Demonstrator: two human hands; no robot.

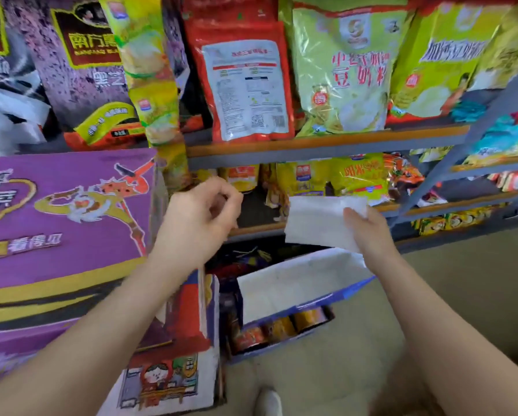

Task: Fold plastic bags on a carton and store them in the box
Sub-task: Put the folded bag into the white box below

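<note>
Both forearms reach in from the bottom edge, and down between them a white shoe (268, 402) pokes out on the beige floor (356, 340). Right hand (371, 232) pinches a folded white plastic bag (317, 222) by its right end, thumb on top, holding it up in the air pretty flat. It hangs just above the open box (299, 288), a blue one with a white inner wall, sitting on the floor in front of the shelf's bottom level. Can't really tell what's inside the box, looks bare white from here.

Left hand (200, 217) is up beside the bag, not touching it, fingers curled in with thumb and fingertips close together. It doesn't seem to hold anything.

Big purple carton (62, 223) with cartoon art takes up the left side, its right edge just beside the left wrist. Lower down leans a red and white printed carton (173, 370). Under the box is a blue tray of orange cans (281, 328).

Behind everything, a metal shelf (326, 145) holds green, red and yellow snack bags (341, 70), all a bit blurry.
</note>
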